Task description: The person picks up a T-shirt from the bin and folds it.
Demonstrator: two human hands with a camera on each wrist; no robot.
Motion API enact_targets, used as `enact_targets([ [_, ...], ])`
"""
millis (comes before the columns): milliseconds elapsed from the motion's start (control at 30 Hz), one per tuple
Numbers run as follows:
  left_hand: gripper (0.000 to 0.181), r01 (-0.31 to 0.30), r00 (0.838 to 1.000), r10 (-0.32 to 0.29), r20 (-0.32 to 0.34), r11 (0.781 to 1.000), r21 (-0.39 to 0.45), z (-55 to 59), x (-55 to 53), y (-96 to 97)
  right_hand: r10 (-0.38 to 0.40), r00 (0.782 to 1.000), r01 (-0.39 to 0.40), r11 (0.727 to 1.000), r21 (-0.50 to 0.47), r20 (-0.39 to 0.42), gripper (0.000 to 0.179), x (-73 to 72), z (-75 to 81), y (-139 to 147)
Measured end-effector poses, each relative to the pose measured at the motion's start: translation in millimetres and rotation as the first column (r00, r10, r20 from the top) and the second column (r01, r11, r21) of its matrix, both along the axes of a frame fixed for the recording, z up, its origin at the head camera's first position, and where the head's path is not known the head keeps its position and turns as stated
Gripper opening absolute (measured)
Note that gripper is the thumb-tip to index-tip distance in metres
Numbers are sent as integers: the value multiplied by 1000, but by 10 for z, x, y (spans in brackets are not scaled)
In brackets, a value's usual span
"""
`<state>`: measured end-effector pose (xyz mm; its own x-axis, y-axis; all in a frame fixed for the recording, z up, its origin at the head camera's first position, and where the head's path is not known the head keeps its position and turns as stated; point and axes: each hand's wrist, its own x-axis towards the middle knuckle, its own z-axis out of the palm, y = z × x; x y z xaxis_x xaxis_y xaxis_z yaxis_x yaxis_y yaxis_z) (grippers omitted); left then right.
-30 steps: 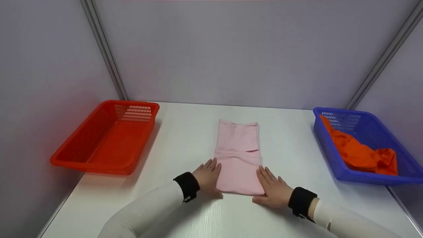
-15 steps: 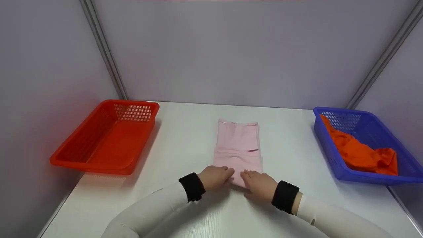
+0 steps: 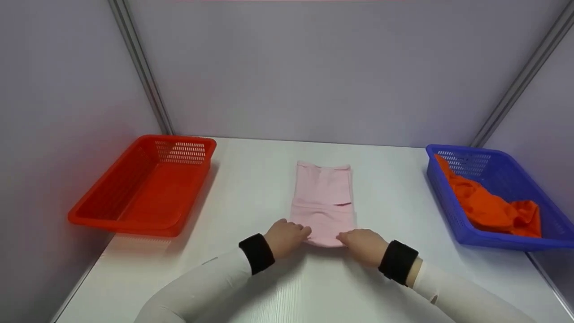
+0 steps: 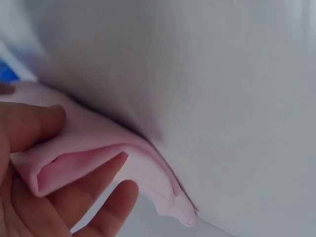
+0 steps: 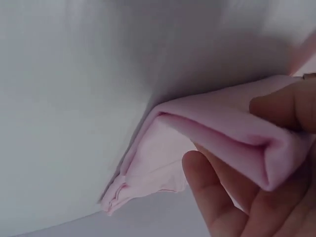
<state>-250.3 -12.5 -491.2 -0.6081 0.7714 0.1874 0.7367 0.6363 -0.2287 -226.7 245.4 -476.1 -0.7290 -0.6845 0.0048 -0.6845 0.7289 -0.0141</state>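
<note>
A folded pink cloth garment (image 3: pixel 323 186) lies lengthwise on the white table, a fold line crossing its middle. At its near left corner my left hand (image 3: pixel 287 237) pinches the edge between thumb and fingers. My right hand (image 3: pixel 364 246) grips the near right corner the same way. Between the hands the near edge is lifted off the table and curves. In the left wrist view the pink garment (image 4: pixel 98 129) shows its folded layers, thumb on one side and fingers on the other. The right wrist view shows the raised garment corner (image 5: pixel 222 121) with an open fold at its side.
A red plastic basket (image 3: pixel 154 229) stands at the left with nothing visible inside. At the right is a blue basket (image 3: pixel 506 242) with crumpled orange cloth (image 3: pixel 489 208) in it. Grey-white panels enclose the table (image 3: pixel 251 179) at the back and sides.
Both hands lay flat along the garment's sides, then came inward to its near corners and took hold. The near edge has since risen and moved away from me.
</note>
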Motion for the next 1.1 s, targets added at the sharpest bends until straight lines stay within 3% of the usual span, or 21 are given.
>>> enact_targets([
  [67,15,33,989,-35,143,999,21,117,57,-54,-10,998,12,1000,-27,64,17,81,58,70],
  [100,17,53,972,-58,229,998,30,183,93,-74,-9,993,15,999,-49,116,13,125,100,103],
  [133,18,77,943,-83,322,997,31,254,129,-87,-3,984,17,997,-73,180,13,168,153,133],
  [167,19,104,904,-110,412,994,37,325,158,-95,5,967,21,995,-101,254,15,209,211,160],
  [233,21,142,802,-144,580,989,49,467,187,-104,34,917,27,989,-148,397,20,273,340,201],
  [333,23,165,664,-176,727,982,87,642,118,-133,56,835,63,978,-197,547,19,282,518,251],
  [400,23,113,590,-192,784,981,155,706,-6,-168,46,808,109,968,-224,588,15,198,595,297],
  [467,20,3,526,-210,824,969,246,708,-172,-210,21,785,188,944,-270,620,12,38,621,366],
  [500,19,-81,482,-224,847,951,298,688,-261,-225,7,768,245,920,-304,641,12,-64,611,406],
  [533,14,-180,430,-244,869,920,348,653,-347,-238,0,743,310,886,-344,669,11,-171,589,443],
  [567,11,-289,379,-268,886,875,389,609,-430,-241,-4,706,390,837,-383,708,10,-280,557,473],
  [600,10,-404,327,-297,897,814,417,556,-506,-237,3,660,475,773,-420,752,11,-385,514,496],
  [667,14,-617,235,-366,900,659,429,453,-635,-200,42,564,641,608,-469,825,12,-571,407,511],
  [700,19,-707,199,-403,893,572,416,405,-687,-167,70,523,705,524,-478,849,14,-646,350,503],
  [733,25,-776,176,-435,883,491,396,360,-733,-130,95,489,755,450,-476,867,17,-706,296,484],
  [800,34,-866,154,-479,864,355,351,276,-813,-41,134,443,817,346,-461,886,26,-794,192,437],
  [867,44,-916,142,-498,856,262,304,209,-869,38,158,418,847,289,-446,895,38,-849,107,380],
  [900,50,-930,140,-497,856,231,286,177,-889,69,166,407,856,276,-438,898,42,-872,71,354],
  [1000,64,-954,137,-480,866,171,245,95,-926,125,167,397,870,245,-428,902,49,-921,-11,298],
  [1100,72,-962,124,-476,870,158,224,34,-932,131,150,404,877,217,-429,902,52,-965,-62,267],
])
